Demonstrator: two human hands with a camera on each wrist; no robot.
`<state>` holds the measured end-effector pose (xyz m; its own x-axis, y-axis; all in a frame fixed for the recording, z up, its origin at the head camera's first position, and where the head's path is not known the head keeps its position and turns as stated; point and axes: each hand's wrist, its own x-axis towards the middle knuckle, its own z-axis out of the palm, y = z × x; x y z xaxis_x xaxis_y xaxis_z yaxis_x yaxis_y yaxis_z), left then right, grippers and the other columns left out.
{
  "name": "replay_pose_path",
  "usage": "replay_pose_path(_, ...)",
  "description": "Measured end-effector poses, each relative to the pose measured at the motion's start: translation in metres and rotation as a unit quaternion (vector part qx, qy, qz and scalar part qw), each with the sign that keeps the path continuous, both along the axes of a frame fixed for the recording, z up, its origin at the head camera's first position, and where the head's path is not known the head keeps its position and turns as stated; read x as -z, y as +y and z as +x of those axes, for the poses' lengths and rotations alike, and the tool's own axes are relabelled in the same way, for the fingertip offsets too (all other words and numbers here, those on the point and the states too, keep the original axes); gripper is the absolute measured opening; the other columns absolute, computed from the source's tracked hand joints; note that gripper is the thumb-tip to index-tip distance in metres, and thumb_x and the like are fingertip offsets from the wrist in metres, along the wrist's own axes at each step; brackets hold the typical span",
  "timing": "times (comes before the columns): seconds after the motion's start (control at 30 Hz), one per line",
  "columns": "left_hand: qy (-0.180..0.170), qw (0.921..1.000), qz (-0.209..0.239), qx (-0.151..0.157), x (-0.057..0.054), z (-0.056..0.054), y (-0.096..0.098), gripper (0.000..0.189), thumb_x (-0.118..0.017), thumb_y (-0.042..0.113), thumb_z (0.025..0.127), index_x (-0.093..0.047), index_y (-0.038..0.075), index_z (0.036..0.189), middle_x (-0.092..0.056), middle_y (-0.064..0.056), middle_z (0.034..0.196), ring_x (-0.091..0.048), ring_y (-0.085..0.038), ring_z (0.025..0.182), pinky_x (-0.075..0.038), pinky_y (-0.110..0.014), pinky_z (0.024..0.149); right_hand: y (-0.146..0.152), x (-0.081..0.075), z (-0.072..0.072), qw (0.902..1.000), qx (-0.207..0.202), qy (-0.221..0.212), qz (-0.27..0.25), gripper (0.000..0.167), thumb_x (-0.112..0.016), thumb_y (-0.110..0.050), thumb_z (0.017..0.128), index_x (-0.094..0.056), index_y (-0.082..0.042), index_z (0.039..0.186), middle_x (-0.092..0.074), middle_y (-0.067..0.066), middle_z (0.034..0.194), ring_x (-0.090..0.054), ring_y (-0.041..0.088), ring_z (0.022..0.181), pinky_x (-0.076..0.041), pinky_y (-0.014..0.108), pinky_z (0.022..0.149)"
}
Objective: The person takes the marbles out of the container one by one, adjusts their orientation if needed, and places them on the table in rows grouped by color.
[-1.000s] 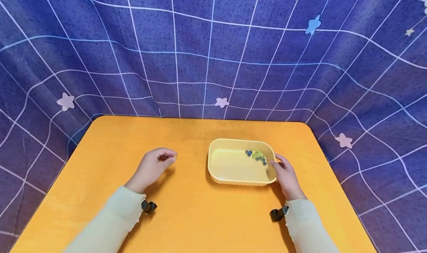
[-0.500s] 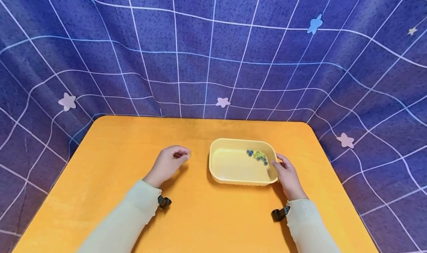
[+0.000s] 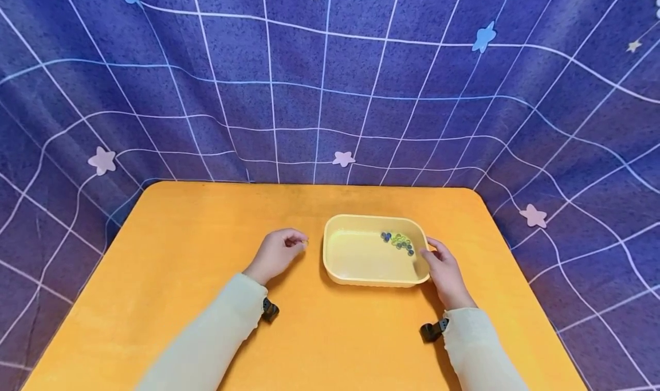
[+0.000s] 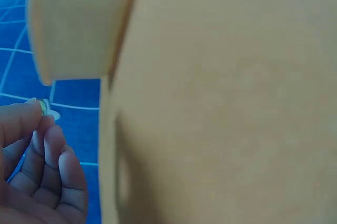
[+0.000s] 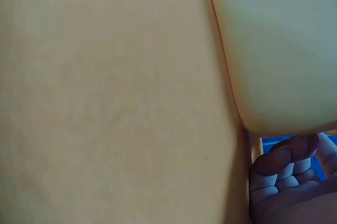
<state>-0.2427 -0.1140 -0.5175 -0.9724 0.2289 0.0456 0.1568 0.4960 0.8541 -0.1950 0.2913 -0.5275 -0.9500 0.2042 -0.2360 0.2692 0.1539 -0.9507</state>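
My left hand [image 3: 277, 255] pinches a small round yellow-green bead [image 4: 43, 108] between thumb and fingertip, just left of the pale yellow plastic bin [image 3: 356, 280]. In the head view that bead is barely visible at the fingertips. My right hand [image 3: 446, 274] grips the bin's right end, thumb at the rim and fingers against the outer wall; the right wrist view shows those fingers [image 5: 276, 161] close to the wall. Inside the bin, toward its back right, lies a loose cluster of several clear yellow beads [image 3: 399, 240] and dark blue beads [image 3: 385, 237].
The orange table [image 3: 216, 213] carries the bin right of its middle. A blue curtain [image 3: 299, 110] with white grid lines and stars encloses the table's back and sides. Each wrist bears a black camera, the left one [image 3: 270, 311] hanging near the tabletop.
My left hand has moved right across the table, carrying the pinched bead close to the bin's left side. My right hand and the bin have stayed in place.
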Motion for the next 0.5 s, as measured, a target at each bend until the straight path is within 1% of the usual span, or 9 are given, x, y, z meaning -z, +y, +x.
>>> replay_pose_path(0.17,-0.021,0.9996,-0.018,-0.009,0.009,-0.003,0.001,0.010,-0.074,0.015,0.097,-0.077,0.015,0.107,-0.072,0.007,0.097,-0.065,-0.015,0.091,-0.054,-0.038,0.085,-0.001,0.001,0.001,1.0000,-0.001,-0.001,-0.002,0.050,-0.056,-0.030,0.108,-0.046,-0.015,0.155,-0.053,0.019,0.121,-0.061,0.026,0.102,-0.057,0.027,0.080)
replay_pose_path(0.23,-0.028,0.9995,-0.015,-0.010,0.011,-0.005,0.002,0.010,-0.074,0.015,0.097,-0.077,0.015,0.107,-0.073,0.007,0.097,-0.065,-0.015,0.091,-0.054,-0.038,0.086,-0.001,0.001,0.001,1.0000,0.001,0.000,-0.003,0.049,-0.056,-0.030,0.108,-0.047,-0.015,0.154,-0.053,0.019,0.121,-0.061,0.027,0.102,-0.057,0.027,0.079)
replay_pose_path(0.4,-0.037,0.9993,-0.009,0.004,0.015,-0.009,0.005,0.011,-0.074,0.017,0.097,-0.077,0.014,0.107,-0.073,0.007,0.099,-0.065,-0.016,0.091,-0.054,-0.039,0.086,-0.001,-0.001,0.001,1.0000,0.003,0.006,0.001,0.049,-0.056,-0.029,0.108,-0.047,-0.014,0.154,-0.053,0.020,0.120,-0.061,0.028,0.101,-0.056,0.027,0.079)
replay_pose_path(0.5,-0.044,0.9989,-0.011,0.006,0.016,-0.010,0.006,0.010,-0.074,0.017,0.097,-0.077,0.015,0.107,-0.072,0.007,0.099,-0.064,-0.016,0.090,-0.054,-0.039,0.085,-0.001,-0.001,0.000,1.0000,0.003,0.004,-0.001,0.049,-0.056,-0.030,0.108,-0.047,-0.015,0.154,-0.053,0.019,0.120,-0.061,0.027,0.102,-0.056,0.027,0.080)
